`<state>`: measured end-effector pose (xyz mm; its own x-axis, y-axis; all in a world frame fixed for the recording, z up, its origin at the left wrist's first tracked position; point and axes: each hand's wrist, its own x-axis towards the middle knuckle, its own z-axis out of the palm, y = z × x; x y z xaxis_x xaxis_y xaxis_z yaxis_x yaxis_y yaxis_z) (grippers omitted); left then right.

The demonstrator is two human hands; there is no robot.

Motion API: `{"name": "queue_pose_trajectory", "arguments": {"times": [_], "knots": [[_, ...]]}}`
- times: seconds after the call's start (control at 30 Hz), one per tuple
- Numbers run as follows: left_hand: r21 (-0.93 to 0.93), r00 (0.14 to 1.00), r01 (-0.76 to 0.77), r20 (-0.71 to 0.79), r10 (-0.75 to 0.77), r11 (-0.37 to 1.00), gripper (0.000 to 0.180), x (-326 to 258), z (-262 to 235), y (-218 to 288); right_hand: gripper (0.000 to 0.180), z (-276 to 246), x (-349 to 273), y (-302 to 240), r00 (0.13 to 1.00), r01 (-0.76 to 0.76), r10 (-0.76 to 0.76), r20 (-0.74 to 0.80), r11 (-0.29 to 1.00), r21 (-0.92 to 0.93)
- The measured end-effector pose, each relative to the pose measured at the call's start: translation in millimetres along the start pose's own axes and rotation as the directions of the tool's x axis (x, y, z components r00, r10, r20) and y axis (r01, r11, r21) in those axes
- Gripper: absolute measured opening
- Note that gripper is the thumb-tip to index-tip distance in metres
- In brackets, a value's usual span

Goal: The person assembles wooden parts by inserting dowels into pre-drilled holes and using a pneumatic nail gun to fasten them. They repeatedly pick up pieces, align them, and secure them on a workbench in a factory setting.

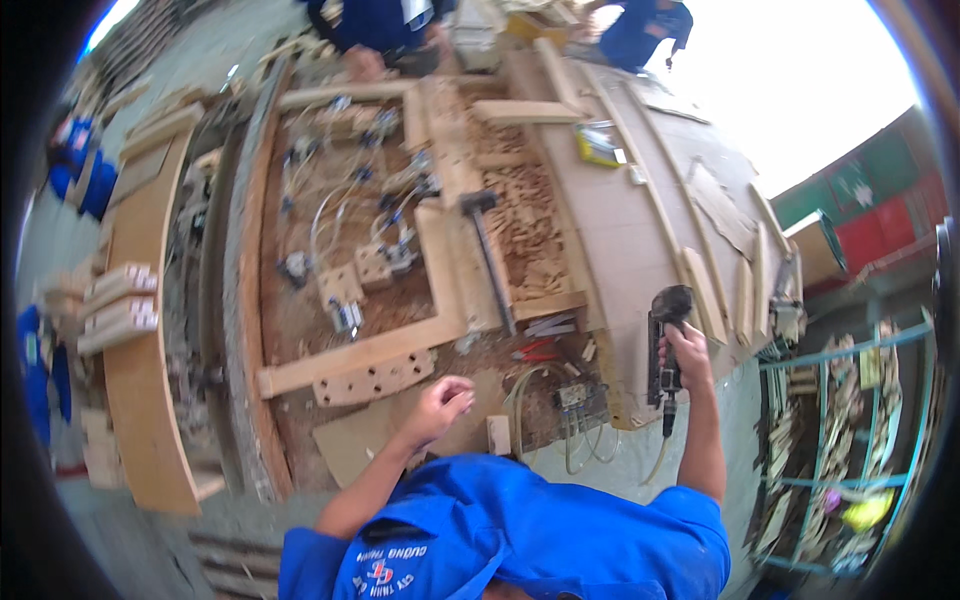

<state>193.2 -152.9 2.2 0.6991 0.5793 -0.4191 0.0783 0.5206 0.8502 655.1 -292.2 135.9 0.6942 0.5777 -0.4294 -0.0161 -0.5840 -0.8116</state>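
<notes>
Apparently the step in hand is handling the black air tool (669,375), which sits by the near end of the brown-topped bench (622,255). The right hand (687,355) is wrapped around its grip, hose (657,462) hanging below (whether the tool touches the bench, I cannot tell). The left hand (443,402) is half curled near the drilled wooden piece (375,378); whether it pinches anything small is unclear. Any next move calls for a steady right grip, a clear hose and the left fingers away from the tool's nose.
</notes>
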Motion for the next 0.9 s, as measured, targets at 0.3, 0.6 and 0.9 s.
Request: {"name": "queue_pose_trajectory", "arguments": {"times": [0.3, 0.6, 0.9], "knots": [[0.029, 0.997, -0.064, 0.046, 0.063, 0.998, 0.060, 43, 48, 7, 0.033, 197, -67, -39, 0.848, -0.280, -0.012, 0.530, 0.839, 0.466], [-0.119, 0.929, -0.347, -0.184, 0.323, 0.930, 0.059, 70, 14, -25, 0.041, 289, -48, -30, 0.760, -0.271, 0.024, 0.649, 0.920, 0.283], [-0.332, 0.972, -0.233, -0.114, 0.206, 0.914, 0.054, 84, 3, -34, 0.044, 305, -48, -31, 0.793, -0.224, 0.032, 0.608, 0.944, 0.242]]}}
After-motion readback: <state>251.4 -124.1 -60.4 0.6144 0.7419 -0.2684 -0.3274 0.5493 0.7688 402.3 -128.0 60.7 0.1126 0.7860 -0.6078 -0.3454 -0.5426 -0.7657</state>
